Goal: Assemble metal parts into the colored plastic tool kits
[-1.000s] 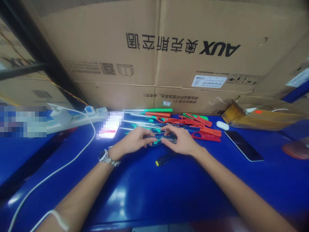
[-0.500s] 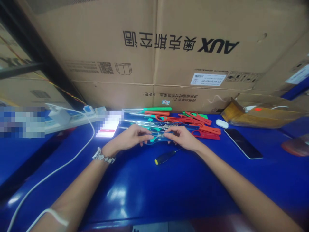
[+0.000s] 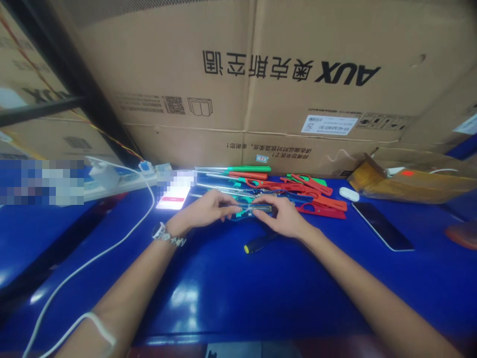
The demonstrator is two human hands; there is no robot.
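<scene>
My left hand (image 3: 208, 210) and my right hand (image 3: 285, 217) meet above the blue table, both with fingers closed in a pinch. Between them is a small see-through bluish lighter part (image 3: 245, 211) with teal bits; its exact shape is partly hidden by my fingers. Just below my right hand lies a screwdriver (image 3: 257, 244) with a dark handle and yellow end, its shaft tucked behind the hand. Beyond my fingers, red plastic lighter casings (image 3: 323, 201) are heaped. Long lighters with green (image 3: 255, 169) and orange-red (image 3: 253, 176) handles and metal stems lie behind.
A lit phone (image 3: 173, 196) rests to the left beside a power strip (image 3: 130, 180) and a white cable (image 3: 122, 241). At right are a dark phone (image 3: 382, 226), a white earbud case (image 3: 349, 193) and a brown taped box (image 3: 406, 185). A large cardboard carton (image 3: 283, 30) stands at the back.
The view has shifted slightly, so the scene sits further right. My right hand has turned a little, and more of the see-through part shows by its fingers. Both hands remain pinched together.
</scene>
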